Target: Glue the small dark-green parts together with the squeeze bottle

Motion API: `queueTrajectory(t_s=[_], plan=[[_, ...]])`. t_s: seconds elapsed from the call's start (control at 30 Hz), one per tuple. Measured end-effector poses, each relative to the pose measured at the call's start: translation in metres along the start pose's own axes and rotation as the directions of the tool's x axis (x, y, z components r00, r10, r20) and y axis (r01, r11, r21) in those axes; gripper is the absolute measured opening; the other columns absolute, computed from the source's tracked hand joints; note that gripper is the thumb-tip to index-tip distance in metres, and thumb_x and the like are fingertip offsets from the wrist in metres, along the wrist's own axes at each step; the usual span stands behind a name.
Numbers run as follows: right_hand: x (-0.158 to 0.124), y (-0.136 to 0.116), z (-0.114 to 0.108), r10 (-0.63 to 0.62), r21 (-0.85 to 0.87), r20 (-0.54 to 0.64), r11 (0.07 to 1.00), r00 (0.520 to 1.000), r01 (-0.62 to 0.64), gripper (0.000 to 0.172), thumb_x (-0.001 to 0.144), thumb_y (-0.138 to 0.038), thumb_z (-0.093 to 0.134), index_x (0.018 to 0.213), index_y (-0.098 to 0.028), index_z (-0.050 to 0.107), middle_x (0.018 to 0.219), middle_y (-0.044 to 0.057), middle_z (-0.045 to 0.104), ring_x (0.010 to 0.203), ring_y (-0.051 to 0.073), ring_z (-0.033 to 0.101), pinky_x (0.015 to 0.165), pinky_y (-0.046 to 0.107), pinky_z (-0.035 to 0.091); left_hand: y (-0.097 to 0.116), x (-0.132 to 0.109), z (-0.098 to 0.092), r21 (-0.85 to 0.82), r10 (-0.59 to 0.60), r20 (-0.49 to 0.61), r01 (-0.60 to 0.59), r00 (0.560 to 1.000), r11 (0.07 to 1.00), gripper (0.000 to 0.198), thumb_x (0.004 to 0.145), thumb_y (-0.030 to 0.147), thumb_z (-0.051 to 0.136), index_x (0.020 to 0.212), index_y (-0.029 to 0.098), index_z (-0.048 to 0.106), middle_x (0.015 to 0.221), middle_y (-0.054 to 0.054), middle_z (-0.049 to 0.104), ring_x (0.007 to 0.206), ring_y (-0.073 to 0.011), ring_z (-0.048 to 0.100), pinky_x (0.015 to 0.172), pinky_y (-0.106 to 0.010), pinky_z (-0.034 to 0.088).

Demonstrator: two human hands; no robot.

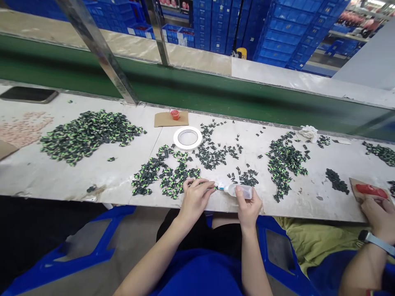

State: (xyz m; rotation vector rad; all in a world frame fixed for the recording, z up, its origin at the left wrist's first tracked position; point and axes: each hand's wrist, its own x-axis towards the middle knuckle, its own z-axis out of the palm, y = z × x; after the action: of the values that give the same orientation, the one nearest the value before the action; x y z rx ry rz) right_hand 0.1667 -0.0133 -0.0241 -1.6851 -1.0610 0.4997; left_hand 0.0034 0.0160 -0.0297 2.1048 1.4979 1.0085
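Observation:
My right hand [249,209] is wrapped round a small translucent squeeze bottle [244,191], tipped on its side with its blue nozzle pointing left. The nozzle's end meets a tiny dark piece [216,188] pinched in the fingertips of my left hand [194,199]; its details are too small to make out. Just left of that hand lies a loose heap of small black-and-green parts [175,181]. Beyond the bottle are scattered small plain black parts [212,155], with a smaller cluster [248,177] of them close to my right hand.
A white tape roll [177,139] lies behind the heaps, near a red cup [175,114] on cardboard [162,119]. Larger black-and-green piles sit left [89,133] and right [285,160]. At far right a co-worker's hand [378,213] touches a red-smeared card [354,187]. A metal post [101,53] rises behind.

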Motion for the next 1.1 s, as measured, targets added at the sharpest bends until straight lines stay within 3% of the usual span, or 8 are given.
queueTrajectory(t_s=[0.4,0.7,0.9,1.1], plan=[[0.0000,-0.0016,0.0016,-0.014,-0.038,0.000,0.999,1.000,0.014,0.037,0.075,-0.049,0.063,0.066,-0.013,0.056,0.057,0.001,0.057,0.052,0.012,0.049,0.051,0.022,0.040,0.0008,0.0014,-0.0022,-0.031,0.015,-0.008,-0.015,1.000,0.999,0.009,0.082,0.015,0.065,0.089,0.022,0.066,0.089,0.003,0.072,0.087,-0.0162,0.064,0.089,-0.038,0.026],[0.0010,-0.0030,0.0007,-0.017,-0.053,-0.025,0.999,1.000,0.015,0.038,0.075,-0.050,0.062,0.065,-0.014,0.056,0.055,0.001,0.057,0.050,0.013,0.050,0.049,0.023,0.040,0.0017,0.0012,-0.0028,-0.032,-0.057,0.055,0.059,0.997,0.998,0.006,0.085,0.020,0.063,0.088,0.022,0.067,0.091,0.000,0.072,0.090,-0.0178,0.063,0.094,-0.042,0.026],[0.0020,-0.0061,-0.0001,-0.035,-0.036,-0.008,0.999,0.999,0.034,0.038,0.075,-0.049,0.062,0.062,-0.014,0.054,0.054,0.001,0.055,0.049,0.012,0.048,0.048,0.022,0.039,0.0012,0.0008,-0.0011,-0.016,-0.040,0.018,0.040,0.999,0.999,0.006,0.084,0.018,0.063,0.086,0.023,0.067,0.089,0.001,0.072,0.088,-0.0179,0.063,0.094,-0.043,0.026],[0.0021,-0.0042,-0.0001,0.025,0.035,-0.018,0.999,1.000,-0.024,0.038,0.074,-0.048,0.063,0.064,-0.013,0.054,0.055,0.001,0.053,0.051,0.012,0.048,0.049,0.023,0.039,0.0019,0.0014,-0.0022,-0.010,-0.037,0.020,0.037,0.999,0.999,0.007,0.082,0.017,0.065,0.086,0.022,0.067,0.087,0.001,0.072,0.087,-0.0186,0.062,0.093,-0.044,0.025]])
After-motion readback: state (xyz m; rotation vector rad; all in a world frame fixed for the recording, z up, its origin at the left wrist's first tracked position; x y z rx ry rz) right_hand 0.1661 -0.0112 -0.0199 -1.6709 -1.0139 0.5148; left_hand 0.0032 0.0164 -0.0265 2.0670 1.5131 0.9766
